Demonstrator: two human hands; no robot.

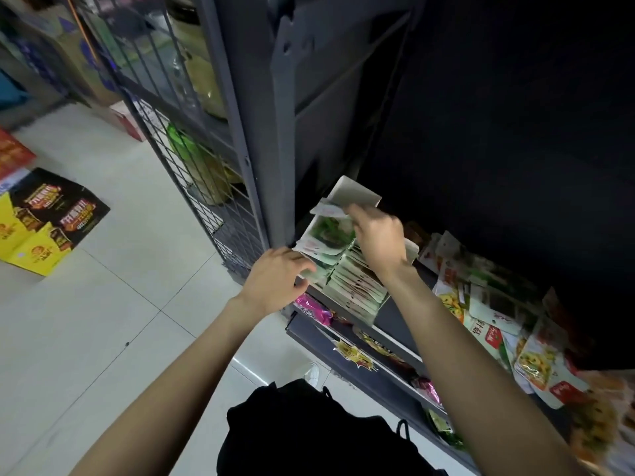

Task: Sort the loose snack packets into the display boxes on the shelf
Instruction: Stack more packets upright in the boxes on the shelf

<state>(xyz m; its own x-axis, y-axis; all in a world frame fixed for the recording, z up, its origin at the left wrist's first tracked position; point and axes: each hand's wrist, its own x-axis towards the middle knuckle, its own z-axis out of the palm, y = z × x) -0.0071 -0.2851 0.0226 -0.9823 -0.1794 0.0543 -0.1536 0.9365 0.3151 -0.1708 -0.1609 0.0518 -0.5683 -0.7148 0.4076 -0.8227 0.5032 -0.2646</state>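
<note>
Pale green snack packets stand packed in a display box.

Both arms are bare all the way up, no sleeves, watch or rings that I can spot on the left hand or right hand. Lower down there's dark black clothing with a thin drawstring cord hanging off it, plus a white shoe poking out.

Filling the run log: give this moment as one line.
left hand: holds packets at display box front | right hand: pinches packet over box | loose packets: right, unsorted
</note>
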